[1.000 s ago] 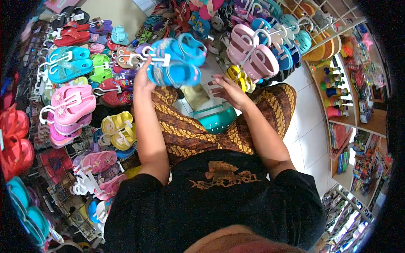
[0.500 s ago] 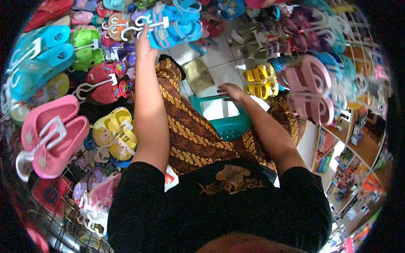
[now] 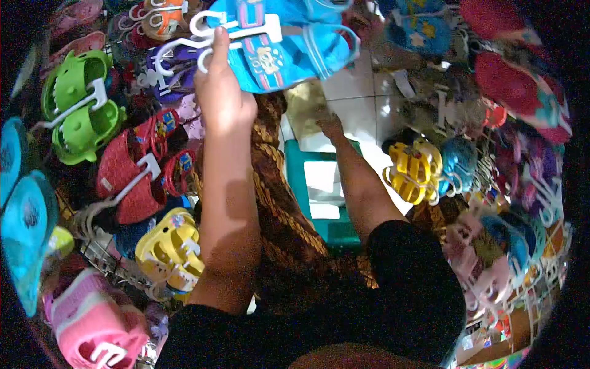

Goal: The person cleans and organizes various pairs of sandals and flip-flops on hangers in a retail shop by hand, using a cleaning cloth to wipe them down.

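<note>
My left hand is closed on a pair of bright blue children's sandals with pink-striped straps, its thumb lying over their white plastic hanger. The fingers behind the sandals are hidden. Lower and to the right, my right hand reaches out above the green plastic stool, close to a flat tan piece on the tiled floor. It is small and dark in shadow, so its fingers do not show clearly.
Green clogs, red shoes and yellow clogs hang along the left. More footwear hangs on the right, including yellow sandals and a blue pair with stars. White floor tiles lie between the racks.
The blue sandals in my left hand now appear larger and farther right. My right hand has moved up a little, and its spread fingers no longer show. The view has shifted.
</note>
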A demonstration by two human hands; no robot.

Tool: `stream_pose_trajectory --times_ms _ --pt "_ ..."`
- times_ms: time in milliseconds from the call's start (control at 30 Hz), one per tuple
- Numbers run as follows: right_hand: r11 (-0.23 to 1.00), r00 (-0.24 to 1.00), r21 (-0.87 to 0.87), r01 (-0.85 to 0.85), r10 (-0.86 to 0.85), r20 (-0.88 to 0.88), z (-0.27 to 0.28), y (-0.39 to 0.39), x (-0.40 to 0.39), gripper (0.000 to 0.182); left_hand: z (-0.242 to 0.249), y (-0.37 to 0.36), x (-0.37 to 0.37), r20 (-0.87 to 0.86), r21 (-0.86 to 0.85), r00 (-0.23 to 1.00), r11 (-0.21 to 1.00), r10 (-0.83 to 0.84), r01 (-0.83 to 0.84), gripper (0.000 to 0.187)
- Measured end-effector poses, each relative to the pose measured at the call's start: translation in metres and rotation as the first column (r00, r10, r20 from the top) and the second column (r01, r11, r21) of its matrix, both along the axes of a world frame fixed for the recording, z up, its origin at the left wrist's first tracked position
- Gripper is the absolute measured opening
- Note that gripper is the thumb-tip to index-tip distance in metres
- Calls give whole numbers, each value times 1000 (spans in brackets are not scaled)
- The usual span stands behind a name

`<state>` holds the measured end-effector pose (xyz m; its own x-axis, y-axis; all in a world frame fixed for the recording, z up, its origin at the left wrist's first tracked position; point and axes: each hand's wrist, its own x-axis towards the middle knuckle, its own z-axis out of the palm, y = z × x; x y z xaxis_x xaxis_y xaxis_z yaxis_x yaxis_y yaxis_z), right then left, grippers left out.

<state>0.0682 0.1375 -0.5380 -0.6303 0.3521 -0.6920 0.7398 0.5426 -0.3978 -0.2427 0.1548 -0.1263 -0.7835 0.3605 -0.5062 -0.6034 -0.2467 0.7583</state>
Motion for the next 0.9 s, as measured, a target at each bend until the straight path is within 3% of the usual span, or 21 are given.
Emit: stream_pose_trajectory --times_ms 67,167,233,400,433,500,533,567,633,700,733,833,867,900 --pt "996 992 29 83 -85 95 38 14 -45 72 4 4 6 25 -53 1000 999 10 -8 26" --pt "981 968 61 185 -192 162 42 19 -74 78 -2 5 7 92 36 995 998 -47 44 27" --pt "845 861 -174 506 -484 154 43 18 -87 67 -3 6 7 102 26 993 998 -56 53 28" --pt "869 955 -481 117 -232 -186 -3 0 -93 57 -3 7 8 217 85 975 996 -37 19 31" --pt "705 856 -596 384 -514 -56 19 1 -101 49 -3 7 8 231 113 972 993 -40 14 31" --pt "154 433 -674 722 -861 267 70 -3 -107 37 -5 7 8 232 139 971 990 -60 28 32" --pt "47 381 -830 556 -902 204 82 -4 -100 39 -2 6 8 234 167 969 985 -80 41 32" --pt "-103 285 -881 462 -923 257 93 -4 -95 40 1 6 10 235 195 967 979 -102 55 32" --pt "-361 119 -912 195 -914 387 167 -3 -100 42 7 6 12 245 225 959 971 -140 85 32" --pt "-352 61 -885 306 -920 387 249 2 -94 40 2 8 13 273 238 949 967 -158 92 32" --pt "-301 76 -896 327 -936 343 252 2 -82 42 -9 7 12 264 269 947 957 -182 109 32" --pt "-229 70 -938 258 -964 255 327 -5 -55 45 1 4 23 267 343 930 927 -251 152 32" --pt "-184 114 -948 260 -969 219 315 -8 -42 46 6 -2 27 275 338 927 929 -253 153 32" --pt "-8 41 -909 416 -999 27 350 -13 -35 40 11 -7 31 265 355 924 919 -276 172 34"
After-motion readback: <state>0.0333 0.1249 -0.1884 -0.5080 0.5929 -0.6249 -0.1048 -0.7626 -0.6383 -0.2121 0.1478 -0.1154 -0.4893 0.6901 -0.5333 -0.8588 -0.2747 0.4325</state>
